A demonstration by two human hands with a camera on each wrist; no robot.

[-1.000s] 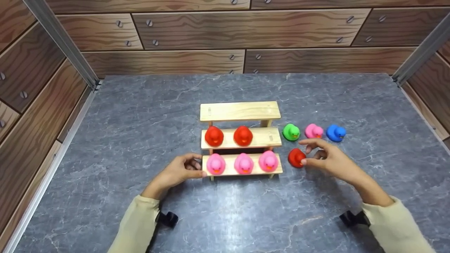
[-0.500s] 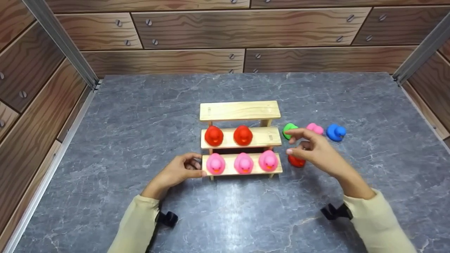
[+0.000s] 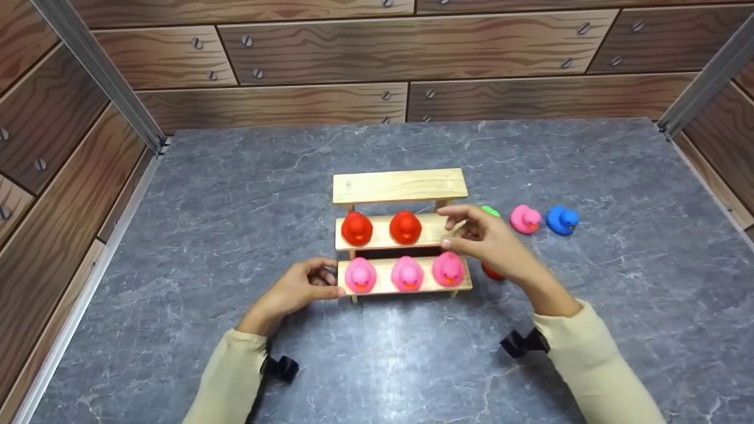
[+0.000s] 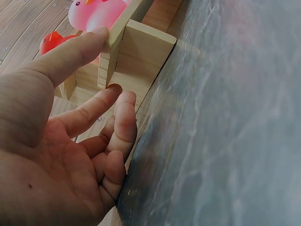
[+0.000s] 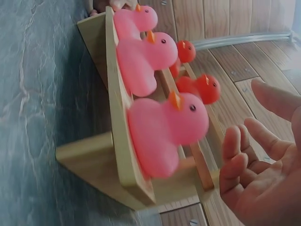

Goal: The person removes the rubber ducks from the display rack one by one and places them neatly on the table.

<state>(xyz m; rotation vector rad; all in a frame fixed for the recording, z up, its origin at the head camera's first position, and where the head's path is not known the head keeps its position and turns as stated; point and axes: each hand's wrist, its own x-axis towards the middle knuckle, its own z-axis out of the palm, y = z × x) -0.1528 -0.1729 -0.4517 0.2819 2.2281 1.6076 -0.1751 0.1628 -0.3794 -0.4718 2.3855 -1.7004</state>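
A three-tier wooden rack (image 3: 400, 186) holds three pink ducks (image 3: 406, 274) on its lowest shelf and two red ducks (image 3: 405, 228) on the middle one. At the left end of the lowest shelf, the left hand (image 3: 294, 290) pinches the edge between thumb and finger, as the left wrist view shows on the rack (image 4: 143, 47). Over the right end of the middle shelf is the right hand (image 3: 498, 242), thumb and fingers apart. The right wrist view shows this hand (image 5: 268, 174) empty, beside the nearest pink duck (image 5: 162, 132).
Right of the rack, a green duck (image 3: 490, 211) and another red duck (image 3: 492, 271) are partly hidden by the right hand. A pink duck (image 3: 525, 219) and a blue duck (image 3: 562, 220) sit farther right on the grey marbled table (image 3: 235, 188). Wood-patterned walls surround the table's back and sides.
The right hand has moved left, from beside the loose red duck to the middle shelf's right end. That duck stays on the table. The left hand has kept its place.
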